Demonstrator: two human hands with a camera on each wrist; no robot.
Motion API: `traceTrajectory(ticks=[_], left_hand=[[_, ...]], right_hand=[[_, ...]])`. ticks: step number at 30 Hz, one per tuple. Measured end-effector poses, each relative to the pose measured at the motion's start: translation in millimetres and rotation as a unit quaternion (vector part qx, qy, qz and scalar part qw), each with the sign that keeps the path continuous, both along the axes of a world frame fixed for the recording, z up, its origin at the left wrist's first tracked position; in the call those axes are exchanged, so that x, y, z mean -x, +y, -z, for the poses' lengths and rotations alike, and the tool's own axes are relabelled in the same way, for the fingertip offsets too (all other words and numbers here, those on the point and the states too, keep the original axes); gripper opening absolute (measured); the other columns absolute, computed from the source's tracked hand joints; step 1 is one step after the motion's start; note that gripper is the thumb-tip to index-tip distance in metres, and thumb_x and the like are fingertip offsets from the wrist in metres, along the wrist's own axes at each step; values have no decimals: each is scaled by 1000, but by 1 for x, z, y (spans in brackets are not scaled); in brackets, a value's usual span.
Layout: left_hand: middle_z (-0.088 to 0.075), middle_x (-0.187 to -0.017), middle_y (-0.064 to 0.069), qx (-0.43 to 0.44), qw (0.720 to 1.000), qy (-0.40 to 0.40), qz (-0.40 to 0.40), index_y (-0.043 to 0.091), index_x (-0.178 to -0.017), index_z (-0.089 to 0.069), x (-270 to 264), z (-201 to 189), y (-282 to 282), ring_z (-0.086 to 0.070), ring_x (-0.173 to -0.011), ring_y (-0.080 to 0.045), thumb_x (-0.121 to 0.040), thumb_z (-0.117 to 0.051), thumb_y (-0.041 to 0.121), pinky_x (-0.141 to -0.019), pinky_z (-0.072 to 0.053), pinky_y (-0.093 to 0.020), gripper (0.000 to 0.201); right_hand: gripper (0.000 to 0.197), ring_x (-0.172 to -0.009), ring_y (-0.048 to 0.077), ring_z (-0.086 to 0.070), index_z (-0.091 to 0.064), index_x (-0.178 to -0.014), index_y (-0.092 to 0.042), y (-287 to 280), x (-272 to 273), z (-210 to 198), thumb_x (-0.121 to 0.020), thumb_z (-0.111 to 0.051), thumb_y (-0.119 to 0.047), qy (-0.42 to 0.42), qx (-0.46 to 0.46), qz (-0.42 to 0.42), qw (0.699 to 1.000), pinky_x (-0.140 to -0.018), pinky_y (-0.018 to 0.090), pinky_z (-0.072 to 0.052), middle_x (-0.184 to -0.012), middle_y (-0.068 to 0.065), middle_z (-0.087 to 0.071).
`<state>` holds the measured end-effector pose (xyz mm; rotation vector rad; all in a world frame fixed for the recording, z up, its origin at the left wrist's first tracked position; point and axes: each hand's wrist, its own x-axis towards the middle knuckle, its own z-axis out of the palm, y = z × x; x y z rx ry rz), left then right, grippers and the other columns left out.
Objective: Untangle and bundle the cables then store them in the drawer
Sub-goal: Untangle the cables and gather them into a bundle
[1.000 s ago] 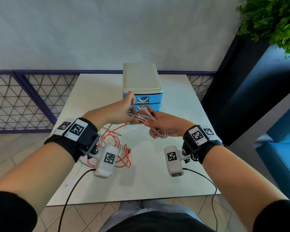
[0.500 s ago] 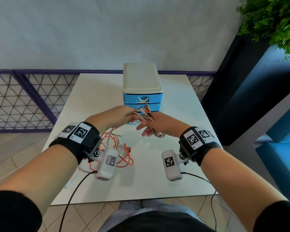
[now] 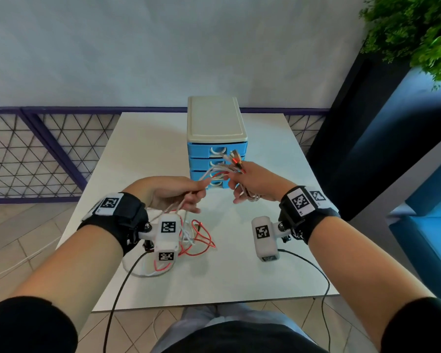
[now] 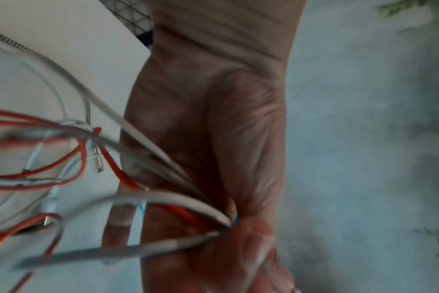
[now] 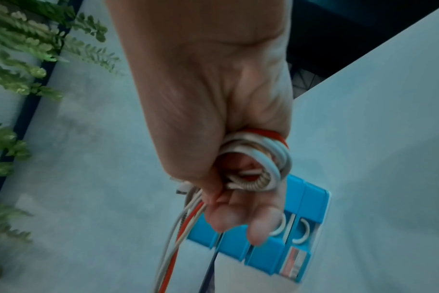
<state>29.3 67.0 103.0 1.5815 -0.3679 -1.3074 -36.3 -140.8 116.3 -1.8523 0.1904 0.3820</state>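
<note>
Several red, white and braided cables (image 3: 219,171) stretch between my two hands above the table. My left hand (image 3: 189,197) pinches the strands (image 4: 208,214) between thumb and fingers. My right hand (image 3: 247,179) holds a small coil of the cables (image 5: 258,158) wound round its fingers, plug ends (image 3: 236,159) sticking up past the thumb. The loose tangle (image 3: 196,238) trails from my left hand onto the table. The blue drawer unit (image 3: 217,159) with a cream top stands just behind my hands, all its drawers closed.
The white table (image 3: 265,263) ends near my body at the front. A purple lattice fence (image 3: 36,154) runs behind on the left. A dark blue planter with a green plant (image 3: 413,29) stands on the right, and black wrist-camera leads (image 3: 323,276) hang down.
My hands have drawn apart, the left moving down and left, the right up and right, so the cables now span the gap between them.
</note>
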Motion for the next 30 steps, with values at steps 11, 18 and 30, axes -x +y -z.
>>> traceTrajectory(ticks=[11, 18, 30], left_hand=[[-29, -56, 7, 150, 977, 28, -148, 18, -74, -41, 15, 9, -15, -30, -46, -9, -101, -25, 42, -60, -41, -23, 40], [-45, -68, 8, 13, 916, -372, -146, 24, -86, -46, 47, -2, -63, -43, -60, -6, -103, -26, 36, -61, -36, -23, 28], [-64, -83, -8, -81, 873, -480, -41, 10, -99, -48, 54, -8, -77, -61, -71, -21, -102, -31, 32, -69, -53, -37, 28]], right_hand=[[21, -50, 9, -35, -54, -97, -8, -3, -11, 21, -103, -39, -21, -7, -93, 143, 985, -48, 23, -35, -63, -1, -37], [69, -57, 15, -46, -54, -84, -13, 12, -20, 15, -78, -39, -80, -4, -241, 172, 955, -60, 26, -42, -62, 1, -46], [28, -59, 14, -49, -51, -76, -15, 3, -19, 8, -95, -56, -35, -42, -280, 183, 941, -62, 28, -40, -62, -1, -50]])
